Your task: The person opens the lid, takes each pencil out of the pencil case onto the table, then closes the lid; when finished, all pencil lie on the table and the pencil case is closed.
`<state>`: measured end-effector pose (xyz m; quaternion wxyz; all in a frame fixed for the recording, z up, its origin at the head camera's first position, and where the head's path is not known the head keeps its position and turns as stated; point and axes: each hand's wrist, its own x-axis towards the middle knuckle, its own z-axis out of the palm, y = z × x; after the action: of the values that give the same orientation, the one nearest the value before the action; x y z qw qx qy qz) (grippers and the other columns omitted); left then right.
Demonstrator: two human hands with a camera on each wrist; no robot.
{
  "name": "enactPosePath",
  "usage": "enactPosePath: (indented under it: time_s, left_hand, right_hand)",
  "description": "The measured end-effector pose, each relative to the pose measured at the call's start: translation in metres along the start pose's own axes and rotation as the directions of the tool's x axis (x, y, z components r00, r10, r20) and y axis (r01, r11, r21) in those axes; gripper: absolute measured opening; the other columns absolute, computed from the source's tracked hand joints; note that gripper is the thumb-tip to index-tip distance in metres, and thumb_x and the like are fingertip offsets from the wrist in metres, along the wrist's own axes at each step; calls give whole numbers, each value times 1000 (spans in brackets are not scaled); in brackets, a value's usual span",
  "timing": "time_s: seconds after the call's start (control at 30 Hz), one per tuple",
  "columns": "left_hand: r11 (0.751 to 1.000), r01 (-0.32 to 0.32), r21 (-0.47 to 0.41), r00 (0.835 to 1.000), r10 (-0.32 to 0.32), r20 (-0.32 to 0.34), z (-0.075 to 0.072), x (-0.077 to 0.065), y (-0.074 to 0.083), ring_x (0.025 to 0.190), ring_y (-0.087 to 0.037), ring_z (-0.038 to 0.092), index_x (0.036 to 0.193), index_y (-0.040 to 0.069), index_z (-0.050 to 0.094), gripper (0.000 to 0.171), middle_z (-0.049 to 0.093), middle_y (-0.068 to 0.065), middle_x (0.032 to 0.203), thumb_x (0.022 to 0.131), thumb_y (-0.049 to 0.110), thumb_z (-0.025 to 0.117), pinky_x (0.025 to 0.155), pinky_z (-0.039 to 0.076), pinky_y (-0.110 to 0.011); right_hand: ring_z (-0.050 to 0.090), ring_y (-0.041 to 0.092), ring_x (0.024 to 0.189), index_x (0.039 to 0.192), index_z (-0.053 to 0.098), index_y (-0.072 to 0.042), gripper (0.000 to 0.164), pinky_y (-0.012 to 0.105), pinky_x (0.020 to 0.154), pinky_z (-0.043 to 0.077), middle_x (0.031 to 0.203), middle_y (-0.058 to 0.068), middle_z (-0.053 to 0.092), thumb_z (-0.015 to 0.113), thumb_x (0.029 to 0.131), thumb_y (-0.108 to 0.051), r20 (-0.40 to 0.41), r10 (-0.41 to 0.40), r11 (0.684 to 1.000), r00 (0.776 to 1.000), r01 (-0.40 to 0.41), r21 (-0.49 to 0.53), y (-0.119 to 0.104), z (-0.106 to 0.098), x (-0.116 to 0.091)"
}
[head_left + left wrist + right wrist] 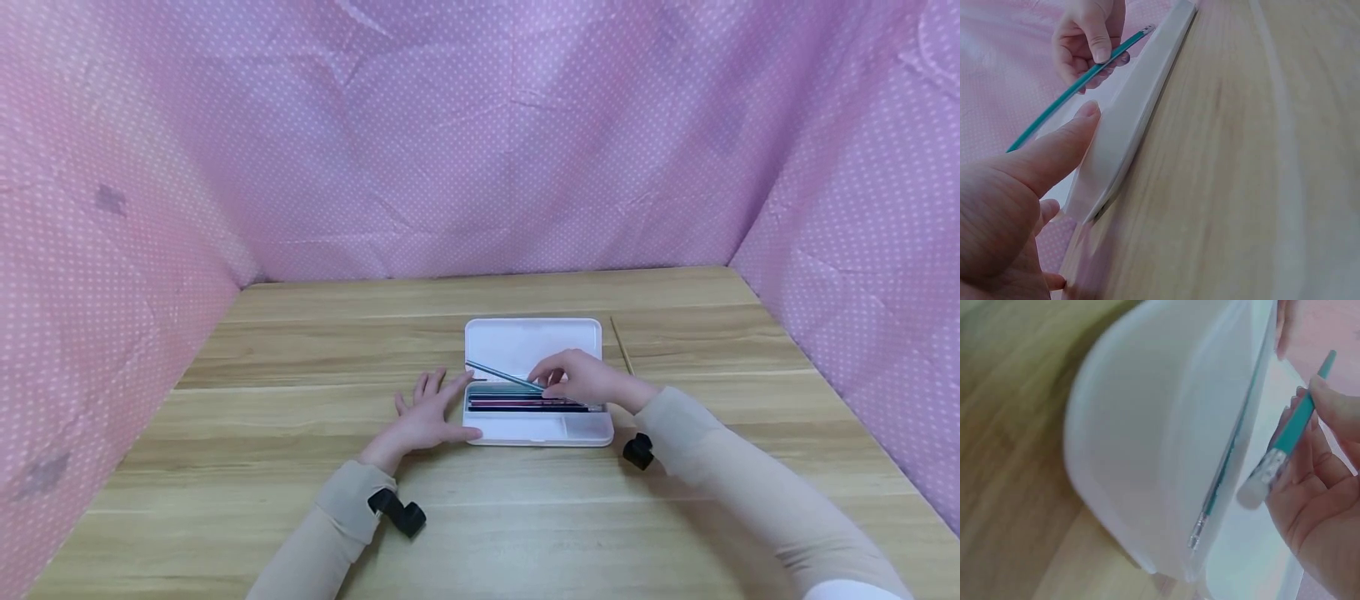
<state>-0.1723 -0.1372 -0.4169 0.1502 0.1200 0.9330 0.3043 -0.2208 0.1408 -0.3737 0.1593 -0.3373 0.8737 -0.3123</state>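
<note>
A white pencil case (pixel 517 428) lies on the table with its lid (pixel 532 333) folded back. Between thumb and fingers, my right hand (pixel 581 377) pinches a teal pencil (pixel 498 374) above the case. The pencil slants, and its eraser end (pixel 1259 487) faces the right wrist camera. Several dark, purplish and teal pencils (pixel 525 403) lie side by side in the case's rear compartment. At the left end of the case is my left hand (pixel 423 423), fingers spread, its thumb at the front left corner and its forefinger by the hinge side.
A thin wooden stick (pixel 621 344) lies on the table just right of the lid, partly hidden by the right arm. Pink dotted cloth (pixel 480 167) hangs behind and at both sides of the wood-grain table (pixel 300 350). Each sleeve carries a black wrist mount (pixel 405 517).
</note>
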Motion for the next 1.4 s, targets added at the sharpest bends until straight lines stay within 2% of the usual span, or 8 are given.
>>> enactPosePath:
  time_s: [0.4,0.7,0.8,0.9,1.07,1.4]
  left_hand:
    - [1000,7,-13,1000,-7,1,1,-1,0,143,-43,-8,150,35,25,91,5,-17,158,75,50,75,98,-15,-74]
    - [1000,5,-19,1000,-5,2,0,-1,0,143,-43,-9,150,35,25,91,4,-18,158,75,50,75,98,-15,-74]
    - [1000,6,-23,1000,-6,6,0,-1,0,143,-42,-10,150,35,25,91,4,-18,159,75,50,74,98,-16,-74]
    - [1000,7,-24,1000,-7,7,0,-1,0,143,-42,-11,150,35,25,91,4,-18,159,75,51,74,98,-16,-73]
    - [1000,7,-22,1000,-7,6,0,-1,0,143,-43,-10,150,35,25,91,4,-18,158,74,51,74,98,-15,-74]
    - [1000,7,-24,1000,-7,2,0,-1,0,143,-43,-10,150,35,25,92,4,-18,158,74,51,75,98,-15,-74]
  right_hand:
    - [60,12,84,112,66,0,26,29,77,51,95,7,67,66,86,-3,-90,-4,990,996,16,140,5,-4,-12]
    - [56,15,85,114,66,-4,28,26,76,48,94,5,65,67,86,-7,-144,104,978,984,-75,193,8,-9,-25]
    - [55,16,86,115,65,-3,29,25,74,48,94,6,64,67,86,-7,-176,130,967,976,-86,239,10,-12,-31]
    - [54,15,86,116,63,2,31,23,73,49,96,9,63,66,86,-4,-195,122,955,973,-62,291,12,-14,-35]
    - [54,14,86,119,60,5,33,21,74,49,97,10,62,64,87,-4,-205,143,940,968,-68,335,17,-16,-42]
    - [54,15,91,123,57,4,34,19,77,50,106,14,60,61,90,-6,-195,255,901,947,-159,403,27,-21,-55]
